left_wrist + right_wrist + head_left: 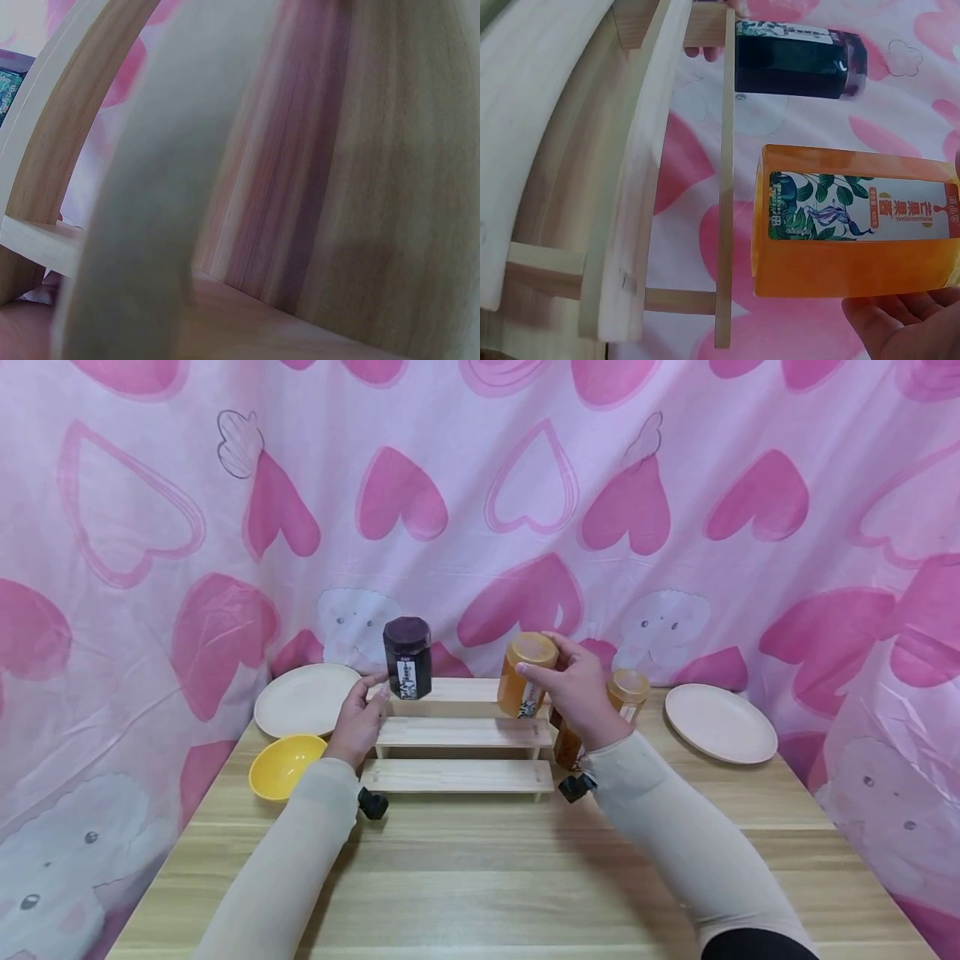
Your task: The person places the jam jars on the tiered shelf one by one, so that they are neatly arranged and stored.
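Observation:
My right hand [581, 693] grips an orange jar of mango jam [855, 259] with a yellow lid. The jar's base is close over the right part of the top tier of a three-step wooden rack [461, 777]. A dark jam jar [408, 660] with a purple lid stands upright at the left end of that tier. My left hand [358, 722] holds the rack's left end beside the dark jar; some of its fingers [711, 54] show below the top board in the right wrist view. Mostly blurred wood from the rack fills the left wrist view.
Two more jars, one with a yellow lid [630, 685] and one brownish [567, 750], stand right of the rack, partly hidden by my right hand. A yellow bowl [285, 767] and a white plate [306, 697] are on the left; another white plate [722, 722] is on the right.

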Available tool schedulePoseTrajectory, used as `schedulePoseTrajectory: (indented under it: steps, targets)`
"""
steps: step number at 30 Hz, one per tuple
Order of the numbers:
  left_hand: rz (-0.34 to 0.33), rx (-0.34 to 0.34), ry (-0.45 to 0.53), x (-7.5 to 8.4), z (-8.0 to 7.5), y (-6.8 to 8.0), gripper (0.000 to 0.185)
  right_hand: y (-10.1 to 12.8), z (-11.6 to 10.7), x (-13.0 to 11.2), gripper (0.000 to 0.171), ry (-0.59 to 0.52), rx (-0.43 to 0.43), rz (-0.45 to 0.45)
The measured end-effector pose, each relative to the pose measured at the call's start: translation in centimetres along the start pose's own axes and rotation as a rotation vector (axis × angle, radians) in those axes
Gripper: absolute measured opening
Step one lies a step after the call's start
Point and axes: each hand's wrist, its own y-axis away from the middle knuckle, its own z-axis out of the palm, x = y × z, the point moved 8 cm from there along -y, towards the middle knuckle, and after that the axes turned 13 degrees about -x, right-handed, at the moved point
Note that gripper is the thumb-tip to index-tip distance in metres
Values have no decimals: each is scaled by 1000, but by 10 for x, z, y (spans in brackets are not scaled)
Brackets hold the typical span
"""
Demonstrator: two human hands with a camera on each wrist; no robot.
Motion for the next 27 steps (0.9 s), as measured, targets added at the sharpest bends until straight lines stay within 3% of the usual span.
schedulePoseTrajectory:
  steps: [11,20,27]
  targets:
    - [20,21,-48,-8,-4,-4,47,-19,9,1,63,30,38,24]
    - [-13,0,-28,-8,-5,-5,47,-32,17,5,66,14,15,21]
    - [14,9,-21,-8,-3,-4,46,-36,20,7,65,3,-1,-10]
